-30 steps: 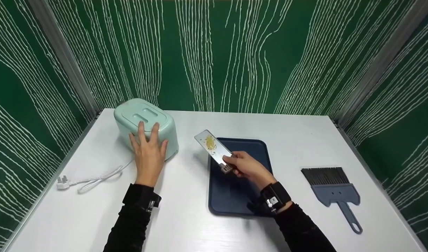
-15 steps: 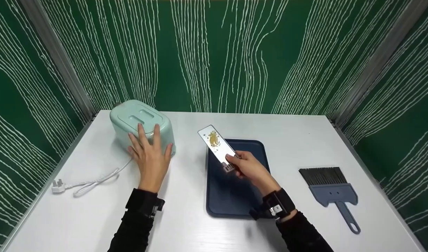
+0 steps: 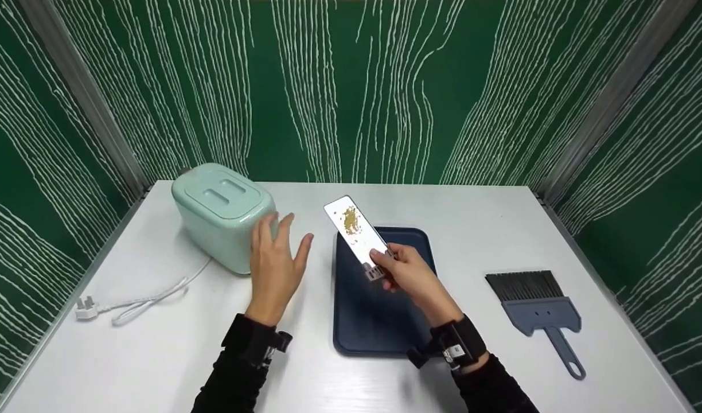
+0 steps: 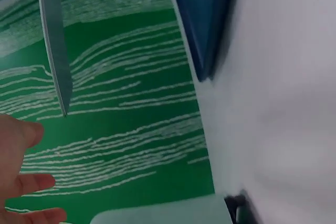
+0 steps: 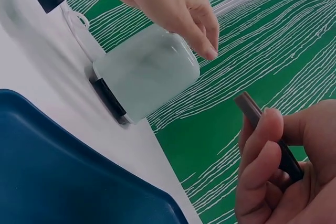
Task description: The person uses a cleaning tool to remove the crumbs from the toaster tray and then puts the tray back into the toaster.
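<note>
My right hand (image 3: 414, 274) pinches a narrow metal crumb tray (image 3: 367, 246) at its near end, thumb on top. Yellowish crumbs (image 3: 351, 220) lie toward its far end. It is held over the dark blue tray (image 3: 379, 321). In the right wrist view the crumb tray (image 5: 249, 109) shows edge-on between thumb and fingers. My left hand (image 3: 275, 274) hovers with fingers spread by the near right corner of the mint-green toaster (image 3: 216, 221), whose slots are covered by a lid. The left wrist view shows this hand (image 4: 21, 166) holding nothing, with the toaster (image 4: 163, 212) below.
A white cord with a plug (image 3: 87, 310) lies left of the toaster on the white table (image 3: 316, 378). At the right rests a dark brush (image 3: 545, 315) with black bristles. Green walls with white streaks (image 3: 351, 92) enclose the back and sides.
My left hand has come off the toaster's lid and moved right and toward me. The right hand has kept its hold on the crumb tray, raising its far end slightly.
</note>
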`<state>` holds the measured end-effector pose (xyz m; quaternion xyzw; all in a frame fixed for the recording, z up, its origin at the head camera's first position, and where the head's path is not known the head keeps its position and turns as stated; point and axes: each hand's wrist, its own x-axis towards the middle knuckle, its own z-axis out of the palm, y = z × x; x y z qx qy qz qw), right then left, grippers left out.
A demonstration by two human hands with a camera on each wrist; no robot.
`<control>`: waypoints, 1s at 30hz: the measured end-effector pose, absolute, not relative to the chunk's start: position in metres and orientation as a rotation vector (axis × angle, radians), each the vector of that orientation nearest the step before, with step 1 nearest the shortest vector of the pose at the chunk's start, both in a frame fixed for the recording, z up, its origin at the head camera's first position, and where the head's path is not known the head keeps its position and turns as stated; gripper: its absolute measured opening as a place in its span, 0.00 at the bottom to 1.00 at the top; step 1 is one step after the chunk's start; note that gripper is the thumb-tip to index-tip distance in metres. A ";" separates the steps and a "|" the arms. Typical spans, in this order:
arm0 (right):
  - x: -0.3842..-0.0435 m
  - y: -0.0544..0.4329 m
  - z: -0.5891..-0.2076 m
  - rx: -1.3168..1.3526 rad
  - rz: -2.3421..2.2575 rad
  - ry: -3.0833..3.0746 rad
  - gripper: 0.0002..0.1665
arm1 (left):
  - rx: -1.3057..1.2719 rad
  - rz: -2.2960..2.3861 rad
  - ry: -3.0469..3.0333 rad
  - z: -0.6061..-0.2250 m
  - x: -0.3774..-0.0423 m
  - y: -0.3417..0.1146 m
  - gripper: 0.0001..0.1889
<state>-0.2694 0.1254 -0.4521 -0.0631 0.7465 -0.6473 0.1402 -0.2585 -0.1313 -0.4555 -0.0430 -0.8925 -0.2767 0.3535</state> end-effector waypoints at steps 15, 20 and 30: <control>-0.263 0.124 -0.456 -0.077 -1.953 2.179 0.18 | -0.301 -1.778 -2.505 -0.468 -0.249 -0.075 0.25; -0.263 0.120 -0.461 -0.054 -1.978 2.196 0.17 | -0.298 -2.028 -2.518 -0.473 -0.246 -0.060 0.25; -0.259 0.110 -0.470 -0.011 -2.058 2.251 0.13 | -0.222 -2.290 -2.471 -0.477 -0.236 -0.039 0.37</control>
